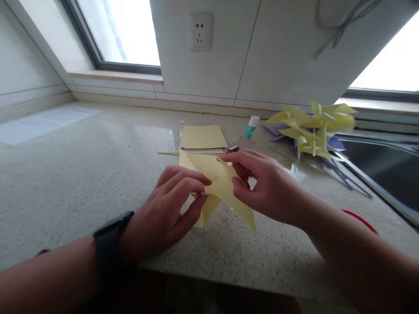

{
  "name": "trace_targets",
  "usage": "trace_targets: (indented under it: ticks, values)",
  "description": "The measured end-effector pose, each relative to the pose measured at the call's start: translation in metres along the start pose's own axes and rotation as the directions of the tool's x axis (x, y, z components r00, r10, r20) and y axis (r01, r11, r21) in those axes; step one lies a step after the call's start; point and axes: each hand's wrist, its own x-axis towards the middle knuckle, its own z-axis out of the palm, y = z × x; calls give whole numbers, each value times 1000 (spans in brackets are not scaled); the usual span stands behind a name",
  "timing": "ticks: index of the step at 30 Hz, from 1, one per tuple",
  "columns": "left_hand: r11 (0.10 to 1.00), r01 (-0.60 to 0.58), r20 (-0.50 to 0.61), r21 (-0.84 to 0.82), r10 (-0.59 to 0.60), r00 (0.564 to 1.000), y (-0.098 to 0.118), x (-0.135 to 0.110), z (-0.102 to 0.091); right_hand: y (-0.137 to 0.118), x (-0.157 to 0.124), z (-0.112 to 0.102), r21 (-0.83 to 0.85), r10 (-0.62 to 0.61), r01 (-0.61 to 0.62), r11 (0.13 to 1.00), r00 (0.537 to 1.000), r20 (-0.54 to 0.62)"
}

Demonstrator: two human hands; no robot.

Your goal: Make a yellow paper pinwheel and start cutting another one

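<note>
A cut, partly folded sheet of yellow paper [225, 192] is held just above the speckled countertop [81, 183] near its front edge. My left hand [170, 209], with a black watch on the wrist, pinches the paper's middle between thumb and fingers. My right hand [262, 183] grips the paper's right side, with fingers curled over a folded flap. Both hands are closed on the paper.
A stack of yellow paper squares [203, 137] lies behind the hands, with a thin stick beside it. A glue stick [251, 126] lies further back. Several finished yellow pinwheels [314, 128] are piled at the right, next to a dark sink [386, 170]. A printed sheet [46, 124] lies far left.
</note>
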Motion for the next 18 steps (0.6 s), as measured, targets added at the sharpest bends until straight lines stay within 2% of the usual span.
trace_targets:
  ticks: [3, 5, 7, 11, 14, 16, 18]
  values:
    - [1000, -3, -1, 14, 3, 1000, 0, 0, 0, 1, -3, -3, 209, 72, -109, 972, 982, 174]
    - [1000, -2, 1, 20, 2, 1000, 0, 0, 0, 2, -4, -7, 338, 80, -176, 925, 956, 281]
    - [1000, -1, -5, 23, 1, 1000, 0, 0, -1, 3, -4, -9, 464, 59, -223, 857, 938, 341]
    - [1000, -7, -27, 29, 8, 1000, 0, 0, -1, 6, -1, -9, 690, 79, -351, 634, 916, 393]
    - [999, -27, -37, 27, 28, 999, -1, -1, 0, 9, 1, -4, 796, 110, -398, 455, 913, 393]
    - [999, -35, -35, 24, 36, 999, -1, -1, 1, 10, 2, -2, 820, 132, -409, 400, 911, 390]
    - [999, -39, -41, 24, 40, 998, -1, -1, 1, 10, 2, -1, 820, 140, -408, 401, 912, 385]
